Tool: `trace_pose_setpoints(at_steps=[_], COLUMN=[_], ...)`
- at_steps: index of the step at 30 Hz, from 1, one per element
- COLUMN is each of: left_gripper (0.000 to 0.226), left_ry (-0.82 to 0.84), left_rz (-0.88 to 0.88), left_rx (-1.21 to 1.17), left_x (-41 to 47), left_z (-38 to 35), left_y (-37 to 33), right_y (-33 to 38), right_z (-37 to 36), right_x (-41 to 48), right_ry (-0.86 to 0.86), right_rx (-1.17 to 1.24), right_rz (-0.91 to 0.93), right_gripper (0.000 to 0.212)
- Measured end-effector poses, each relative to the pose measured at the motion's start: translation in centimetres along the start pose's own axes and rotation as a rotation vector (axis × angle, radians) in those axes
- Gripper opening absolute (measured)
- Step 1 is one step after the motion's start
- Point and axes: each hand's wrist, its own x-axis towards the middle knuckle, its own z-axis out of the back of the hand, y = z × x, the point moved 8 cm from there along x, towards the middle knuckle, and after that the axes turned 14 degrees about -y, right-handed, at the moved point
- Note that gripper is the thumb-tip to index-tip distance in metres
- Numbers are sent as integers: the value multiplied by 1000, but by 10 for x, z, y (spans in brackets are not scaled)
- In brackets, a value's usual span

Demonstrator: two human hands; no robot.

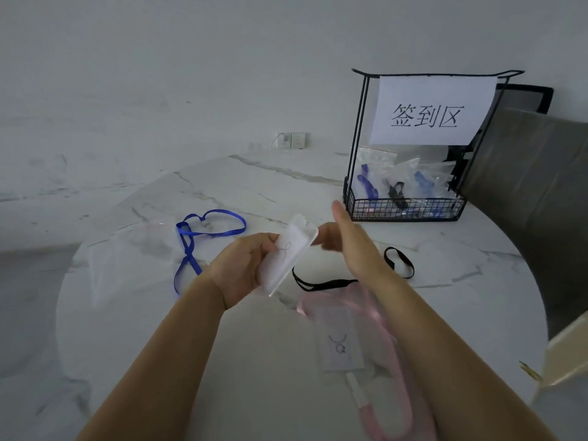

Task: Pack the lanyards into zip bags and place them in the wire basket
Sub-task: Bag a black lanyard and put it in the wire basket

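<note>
My left hand [241, 268] grips a clear badge holder [286, 256] above the round marble table [159, 345]. My right hand [343, 237] touches the holder's top end, fingers mostly straight. A black lanyard [399, 262] trails from under the hands across the table to the right. A blue lanyard [203, 233] lies at the left over clear zip bags [127, 262]. A pink lanyard with its badge holder [343, 348] lies below my right forearm. The black wire basket [404, 208] at the back right holds several bagged lanyards.
A white paper sign [429, 113] with printed characters hangs on the basket's tall frame. A grey chair back [534, 173] stands to the right of the table. A cardboard box corner [566, 361] sits at the right edge. A wall socket [291, 140] is behind the table.
</note>
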Motion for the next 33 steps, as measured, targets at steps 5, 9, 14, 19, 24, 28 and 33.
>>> trace_pose_setpoints(at_steps=[5,9,14,19,24,28,33], left_gripper=[28,30,35,34,26,17,11], left_ry=[32,39,86,115,25,-114,-341], left_rz=[46,17,-93,-112,-115,-161,-227], left_rx=[-224,-149,-64,-179,-411,-536,-453], left_x=[10,12,5,2,10,20,29], left_z=[-4,-5,-11,-8,5,26,47], left_y=[7,8,0,-6,-8,-9,-2], right_y=[-19,-32,-30,-34,-22,-19,-13], right_z=[-15,-12,-21,-33,-33,-30,-35], right_x=[0,4,-9,-14,-22,-24,-35], right_ry=[228,137,218,314,334,319,359], right_rx=[196,11,-250,-177,-70,-146,-202], right_rz=[-200,-69,74,20,-18,19,60], right_gripper=[46,31,64,27,41,45,38])
